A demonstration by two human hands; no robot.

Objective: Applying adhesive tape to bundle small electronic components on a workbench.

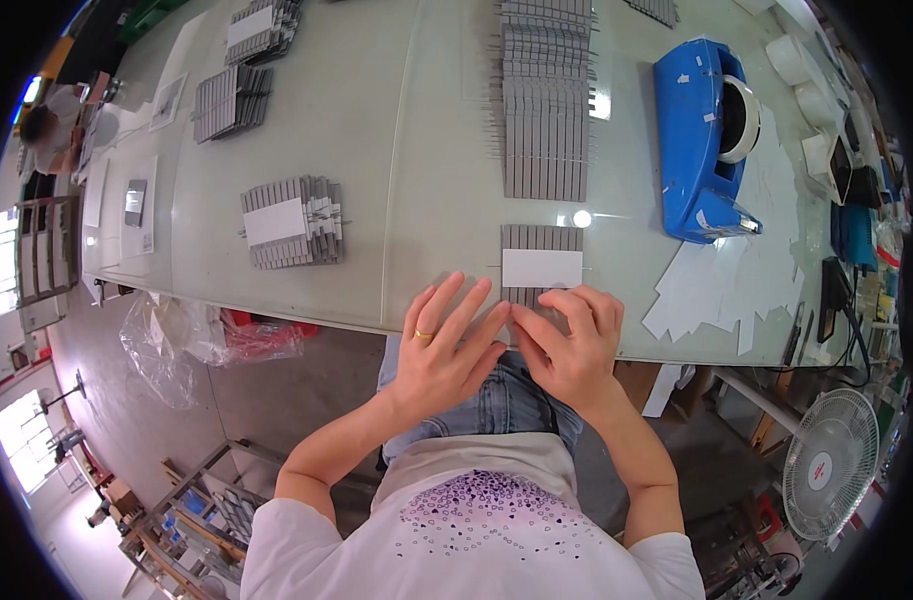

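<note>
In front of me on the table lies a small panel of grey strips [543, 238] set side by side, with a white paper piece [543, 268] across its middle. Thin pins stick out at its sides. My left hand [447, 340] is at the panel's lower left corner, fingers spread, a ring on one finger. My right hand [575, 345] has bent, separated fingers on the panel's lower edge. The index fingertips of both hands nearly meet there. Neither hand visibly grips anything, though the right fingers cover part of the lower edge.
Beyond the panel runs a long overlapping stack of grey strip panels [545, 150]. A blue tape dispenser [689, 140] stands right, beside scattered white paper pieces [722, 290]. Papered bundles [277, 222] lie left. A fan [830, 465] is low right; another person [57, 130] is far left.
</note>
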